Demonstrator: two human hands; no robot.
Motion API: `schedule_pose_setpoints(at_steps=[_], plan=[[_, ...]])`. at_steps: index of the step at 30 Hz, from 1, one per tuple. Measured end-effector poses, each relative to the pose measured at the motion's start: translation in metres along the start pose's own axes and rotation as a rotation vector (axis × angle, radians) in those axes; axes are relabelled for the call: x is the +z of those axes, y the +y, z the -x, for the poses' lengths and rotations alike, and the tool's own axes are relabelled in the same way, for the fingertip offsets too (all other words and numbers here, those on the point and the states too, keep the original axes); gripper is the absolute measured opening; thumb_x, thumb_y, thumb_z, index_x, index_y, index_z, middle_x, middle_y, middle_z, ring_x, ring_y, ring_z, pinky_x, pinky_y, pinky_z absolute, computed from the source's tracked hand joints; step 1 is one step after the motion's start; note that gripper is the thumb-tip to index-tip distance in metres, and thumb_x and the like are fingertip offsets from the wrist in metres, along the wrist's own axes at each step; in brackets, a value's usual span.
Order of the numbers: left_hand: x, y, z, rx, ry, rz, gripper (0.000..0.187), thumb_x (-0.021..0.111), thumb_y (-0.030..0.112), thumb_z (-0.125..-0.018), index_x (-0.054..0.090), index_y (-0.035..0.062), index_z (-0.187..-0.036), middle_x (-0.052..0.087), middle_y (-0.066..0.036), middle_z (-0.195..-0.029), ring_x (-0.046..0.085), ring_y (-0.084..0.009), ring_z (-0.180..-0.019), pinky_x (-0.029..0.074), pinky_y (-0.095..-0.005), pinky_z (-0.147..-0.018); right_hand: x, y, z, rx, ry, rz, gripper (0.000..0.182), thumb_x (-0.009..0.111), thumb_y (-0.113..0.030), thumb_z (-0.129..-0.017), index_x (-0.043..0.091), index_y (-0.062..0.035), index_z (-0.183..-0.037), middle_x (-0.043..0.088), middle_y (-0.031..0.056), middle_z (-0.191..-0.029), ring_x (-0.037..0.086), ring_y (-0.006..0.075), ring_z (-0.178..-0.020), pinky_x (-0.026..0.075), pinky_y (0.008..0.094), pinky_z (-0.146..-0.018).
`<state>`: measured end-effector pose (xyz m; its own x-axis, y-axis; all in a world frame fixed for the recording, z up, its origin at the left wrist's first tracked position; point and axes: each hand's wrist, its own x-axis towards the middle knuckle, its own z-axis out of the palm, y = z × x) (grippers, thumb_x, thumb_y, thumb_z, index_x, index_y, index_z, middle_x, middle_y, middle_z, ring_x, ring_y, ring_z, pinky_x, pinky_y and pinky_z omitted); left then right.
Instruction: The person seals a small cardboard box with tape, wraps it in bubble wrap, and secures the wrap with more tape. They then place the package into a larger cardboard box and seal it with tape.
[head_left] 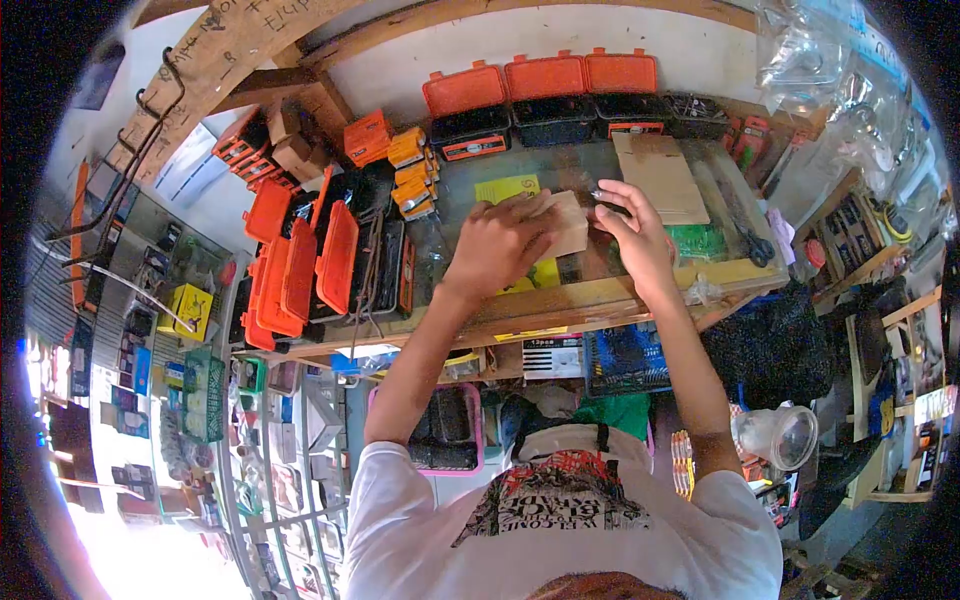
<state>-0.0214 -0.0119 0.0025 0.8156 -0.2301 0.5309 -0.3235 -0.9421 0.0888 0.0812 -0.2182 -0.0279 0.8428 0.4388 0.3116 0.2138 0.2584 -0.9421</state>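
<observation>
1. Fingers of the left hand (500, 240): curled and gripping a small cardboard piece (570, 226), which juts out towards the right hand.
2. Fingers of the right hand (643, 238): partly bent, with thumb and forefinger apart and turned towards the cardboard piece. A small dark and silvery item (598, 196) shows at their tips, too small to name; whether they grip it, I cannot tell.
3. Yellow sheet (506, 187): on the desk (590, 293), partly hidden by the left hand and the cardboard piece, which is above it near the front edge.
4. Large cardboard sheet (662, 180): lying flat just beyond the right hand.
5. Green packet (700, 240): near the right wrist, at the large sheet's near end.
6. Scissors (759, 249): dark-handled, near the desk's right end.
7. Yellow boxes (409, 170): a group beyond the left hand, next to an orange box (368, 138).
8. Black toolboxes (553, 118): three in a row at the far edge, their orange lids (545, 76) raised against the wall.
9. Further orange lids (290, 275): standing upright at the left end, beside dark cases.
10. Outermost, as seen in the room: a green basket (203, 395) low on the left, a clear plastic tub (790, 438) low on the right, and clear plastic bags (850, 90) hanging at upper right.
</observation>
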Motion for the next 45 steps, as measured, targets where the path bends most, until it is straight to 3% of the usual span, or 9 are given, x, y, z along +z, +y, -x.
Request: schedule_pose_setpoints(at_steps=[8, 10, 14, 17, 22, 25, 31, 37, 45], plan=[[0.002, 0.006, 0.005, 0.034, -0.063, -0.158, 0.036, 0.058, 0.031, -0.098, 0.065, 0.0120, -0.128, 0.057, -0.011, -0.141, 0.055, -0.0313, -0.128, 0.044, -0.0500, -0.103, -0.010, -0.042, 0.004, 0.293, -0.094, -0.087, 0.043, 0.062, -0.019, -0.098, 0.052, -0.0052, -0.138, 0.067, 0.0110, -0.123, 0.066, 0.0207, -0.112, 0.048, 0.0338, -0.097], [0.005, 0.005, 0.003, 0.093, -0.002, -0.133, 0.033, 0.058, 0.030, -0.098, 0.066, 0.0078, -0.122, 0.057, -0.013, -0.141, 0.058, -0.0321, -0.123, 0.047, -0.0480, -0.100, -0.016, -0.055, -0.002, 0.397, -0.157, -0.065, 0.045, 0.064, -0.024, -0.097, 0.054, -0.0072, -0.137, 0.070, 0.0097, -0.122, 0.067, 0.0197, -0.110, 0.046, 0.0324, -0.094], [0.010, -0.004, -0.005, 0.136, 0.016, -0.001, 0.034, 0.058, 0.029, -0.098, 0.064, 0.0035, -0.120, 0.058, -0.014, -0.140, 0.060, -0.0335, -0.119, 0.049, -0.0471, -0.098, -0.022, -0.067, -0.023, 0.607, -0.285, 0.021, 0.054, 0.063, -0.027, -0.097, 0.045, -0.0063, -0.144, 0.070, 0.0093, -0.124, 0.067, 0.0195, -0.111, 0.046, 0.0351, -0.092], [0.006, 0.004, -0.006, 0.055, -0.013, -0.034, 0.035, 0.058, 0.029, -0.098, 0.059, 0.0039, -0.123, 0.059, -0.015, -0.136, 0.061, -0.0339, -0.115, 0.051, -0.0472, -0.094, -0.027, -0.060, -0.038, 0.669, -0.313, -0.009, 0.059, 0.061, -0.027, -0.098, 0.039, -0.0044, -0.148, 0.067, 0.0139, -0.129, 0.069, 0.0252, -0.108, 0.048, 0.0406, -0.095], [0.012, -0.001, -0.009, 0.069, 0.004, 0.026, 0.037, 0.058, 0.029, -0.099, 0.055, 0.0052, -0.127, 0.060, -0.018, -0.126, 0.058, -0.0376, -0.114, 0.048, -0.0493, -0.096, -0.025, -0.058, -0.043, 0.637, -0.308, -0.042, 0.062, 0.059, -0.023, -0.098, 0.032, -0.0005, -0.149, 0.061, 0.0163, -0.131, 0.072, 0.0299, -0.102, 0.053, 0.0392, -0.092], [0.014, -0.002, -0.009, 0.037, -0.018, 0.048, 0.040, 0.058, 0.029, -0.099, 0.053, 0.0061, -0.130, 0.059, -0.020, -0.123, 0.056, -0.0400, -0.115, 0.046, -0.0500, -0.098, -0.024, -0.052, -0.039, 0.647, -0.217, -0.089, 0.059, 0.061, -0.018, -0.097, 0.034, -0.0030, -0.148, 0.061, 0.0170, -0.126, 0.070, 0.0338, -0.106, 0.053, 0.0396, -0.094], [0.017, -0.002, -0.012, 0.034, 0.021, 0.096, 0.049, 0.059, 0.031, -0.098, 0.047, 0.0076, -0.139, 0.058, -0.022, -0.119, 0.056, -0.0419, -0.114, 0.044, -0.0512, -0.099, -0.024, -0.062, -0.036, 0.620, -0.282, -0.178, 0.054, 0.058, -0.018, -0.096, 0.037, -0.0009, -0.143, 0.060, 0.0194, -0.126, 0.071, 0.0322, -0.097, 0.056, 0.0401, -0.089], [0.014, 0.000, -0.014, 0.032, 0.016, 0.095, 0.052, 0.055, 0.034, -0.099, 0.045, 0.0089, -0.144, 0.057, -0.022, -0.114, 0.056, -0.0422, -0.109, 0.044, -0.0518, -0.098, -0.032, -0.054, -0.040, 0.657, -0.303, -0.213, 0.063, 0.062, -0.022, -0.095, 0.034, -0.0026, -0.148, 0.060, 0.0204, -0.129, 0.070, 0.0346, -0.104, 0.052, 0.0405, -0.096], [0.016, 0.001, -0.014, 0.059, 0.017, 0.043, 0.047, 0.055, 0.034, -0.099, 0.051, 0.0143, -0.142, 0.057, -0.018, -0.112, 0.056, -0.0383, -0.106, 0.048, -0.0513, -0.093, -0.035, -0.056, -0.050, 0.709, -0.366, -0.206, 0.060, 0.060, -0.022, -0.096, 0.035, 0.0007, -0.146, 0.060, 0.0234, -0.127, 0.070, 0.0367, -0.106, 0.054, 0.0416, -0.095]])
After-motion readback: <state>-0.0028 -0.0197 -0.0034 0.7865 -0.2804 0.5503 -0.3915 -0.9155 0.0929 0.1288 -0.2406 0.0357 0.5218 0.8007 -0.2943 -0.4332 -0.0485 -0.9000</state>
